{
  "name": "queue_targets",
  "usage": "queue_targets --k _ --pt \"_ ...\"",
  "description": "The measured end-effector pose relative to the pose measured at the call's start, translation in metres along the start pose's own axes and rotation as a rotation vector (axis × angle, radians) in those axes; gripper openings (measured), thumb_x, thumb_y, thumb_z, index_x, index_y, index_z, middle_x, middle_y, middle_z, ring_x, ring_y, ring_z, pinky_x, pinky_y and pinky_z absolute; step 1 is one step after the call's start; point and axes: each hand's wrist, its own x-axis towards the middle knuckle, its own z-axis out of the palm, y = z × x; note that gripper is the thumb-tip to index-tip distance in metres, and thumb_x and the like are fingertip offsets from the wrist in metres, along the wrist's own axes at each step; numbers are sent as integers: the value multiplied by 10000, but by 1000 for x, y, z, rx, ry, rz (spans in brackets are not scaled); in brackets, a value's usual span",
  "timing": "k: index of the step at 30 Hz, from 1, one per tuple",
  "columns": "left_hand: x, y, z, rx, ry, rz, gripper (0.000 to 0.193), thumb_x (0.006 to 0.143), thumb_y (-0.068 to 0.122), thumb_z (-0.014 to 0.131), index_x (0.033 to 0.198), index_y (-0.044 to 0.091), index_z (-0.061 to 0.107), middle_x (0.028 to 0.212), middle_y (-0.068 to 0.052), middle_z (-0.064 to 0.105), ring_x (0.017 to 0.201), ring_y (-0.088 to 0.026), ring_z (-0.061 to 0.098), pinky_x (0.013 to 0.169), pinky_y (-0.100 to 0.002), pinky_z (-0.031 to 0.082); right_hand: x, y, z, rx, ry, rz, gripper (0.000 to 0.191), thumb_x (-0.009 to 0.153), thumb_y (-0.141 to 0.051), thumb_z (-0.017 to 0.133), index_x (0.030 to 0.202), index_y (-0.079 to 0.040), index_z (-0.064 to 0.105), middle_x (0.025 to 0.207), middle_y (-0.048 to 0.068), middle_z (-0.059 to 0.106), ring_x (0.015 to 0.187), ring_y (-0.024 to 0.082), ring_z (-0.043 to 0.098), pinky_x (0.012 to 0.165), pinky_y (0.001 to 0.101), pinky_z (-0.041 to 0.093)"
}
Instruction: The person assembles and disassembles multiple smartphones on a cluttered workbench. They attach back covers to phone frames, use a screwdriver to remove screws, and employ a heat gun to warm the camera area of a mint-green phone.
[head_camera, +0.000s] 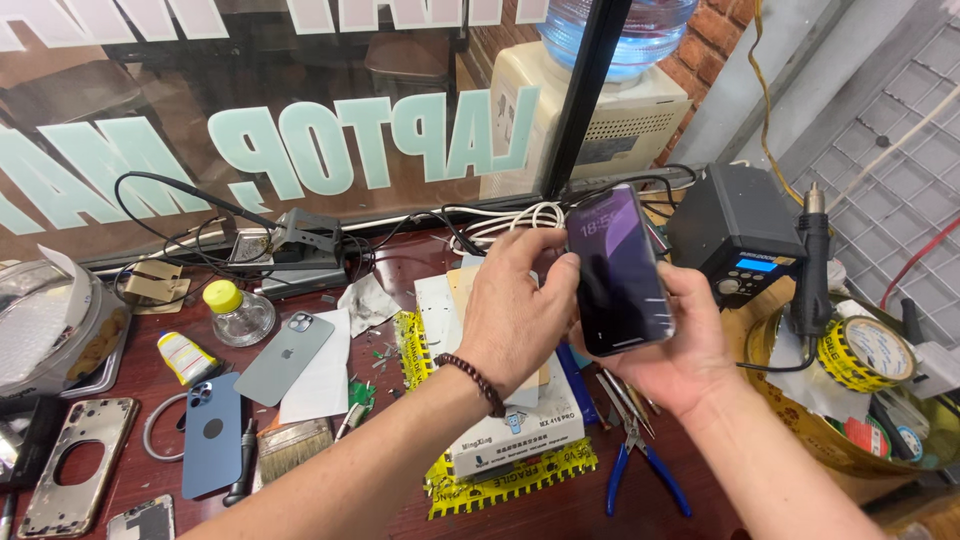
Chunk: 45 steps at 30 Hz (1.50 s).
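Note:
A dark smartphone (618, 270) with its screen lit is held upright above the workbench. My right hand (685, 355) cradles it from below and behind, fingers wrapped around its right edge. My left hand (520, 310), with a bead bracelet on the wrist, grips the phone's left edge with thumb and fingers. Below the hands lie a white box (520, 430) on yellow tape and blue-handled pliers (632, 462).
Phone back covers, grey (283, 357) and blue (212, 435), lie at left with a brush (293, 446), a metal phone frame (68, 462) and a small yellow-capped bottle (238, 312). A black rework station (738, 235) with hot-air handle (813, 270) and a basket (800, 440) holding a tape roll (865, 352) stand at right.

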Motion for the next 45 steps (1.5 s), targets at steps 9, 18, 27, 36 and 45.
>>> queue_targets --k 9,18,27,36,45 --pt "28 -26 59 -27 -276 -193 295 861 136 603 1094 15 737 848 -126 771 743 -168 728 706 -331 588 86 -161 -118 -1584 599 -514 980 654 -317 888 1493 -16 480 1338 197 610 1170 313 642 923 430 531" --pt "22 -38 78 -9 -408 -396 301 899 147 589 1135 28 732 853 -87 771 707 -129 710 667 -297 588 145 -226 -189 -1964 712 -458 1085 651 -394 862 1582 -3 465 1312 300 654 1159 411 662 981 469 513" --pt "27 -36 85 38 -387 -385 290 897 142 606 1120 15 742 816 -98 766 673 -116 693 630 -288 573 155 -227 -206 -2102 504 -348 1159 584 -372 897 1631 -141 456 1198 200 711 1049 363 701 911 455 552" --pt "21 -37 87 86 -396 -427 294 889 155 605 1116 38 750 822 -93 776 689 -131 722 662 -296 593 160 -229 -215 -2119 459 -343 1157 578 -362 906 1616 -119 456 1236 199 691 1063 357 695 891 456 553" --pt "13 -48 72 96 -333 -405 303 878 140 603 1124 22 736 982 -101 785 839 -134 743 760 -284 600 158 -232 -209 -2146 433 -376 1124 611 -398 892 1622 -105 496 1202 228 710 1039 360 717 895 454 570"
